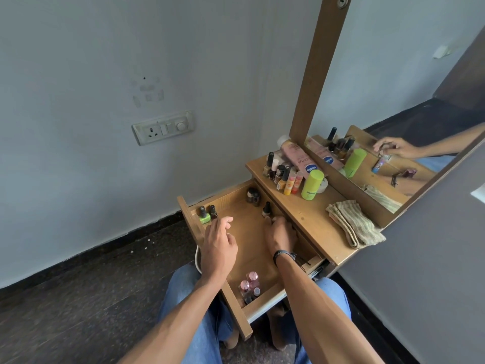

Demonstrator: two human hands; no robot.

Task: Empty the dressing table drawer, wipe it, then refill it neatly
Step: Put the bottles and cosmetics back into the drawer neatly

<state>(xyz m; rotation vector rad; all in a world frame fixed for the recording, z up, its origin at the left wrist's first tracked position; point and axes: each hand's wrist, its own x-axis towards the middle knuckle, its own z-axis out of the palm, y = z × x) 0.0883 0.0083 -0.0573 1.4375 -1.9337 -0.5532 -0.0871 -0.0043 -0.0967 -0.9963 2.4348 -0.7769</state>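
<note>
Left hand: the left hand point(219, 243) hovers over the drawer's front edge, palm down, with its fingers relaxed and loosely spread. The forefinger reaches toward 11 o'clock and the hand holds nothing.
Right hand: the right hand point(280, 236) is lowered into the drawer at the side under the tabletop, with its knuckles up and its fingers curled toward 11 o'clock. The fingertips are just beside a single dark-capped bottle point(267, 209). Whether they grip anything cannot be told. A dark beaded band circles the wrist.
Drawer: the drawer point(249, 232) is pulled open over the person's lap. It is a shallow rectangular box of light wood with a matt, grained floor.
Drawer contents: a green square bottle point(204, 216) and a dark bottle point(213, 212) touch at the drawer's 10 o'clock corner. Two dark bottles point(252, 196) stand at 12 o'clock. Glossy pink-capped bottles point(249, 285) are clustered at 6 o'clock.
Tabletop: the tabletop point(309, 214) is of the same wood, at 2 o'clock of the drawer. It carries upright small bottles, a pink lotion bottle point(296, 156) lying down and a lime green cylinder point(312, 184).
Cloth: a folded cloth point(354, 224), ribbed and beige, lies at the tabletop's near end.
Mirror: the wood-framed mirror point(393, 101) leans behind the tabletop.
</note>
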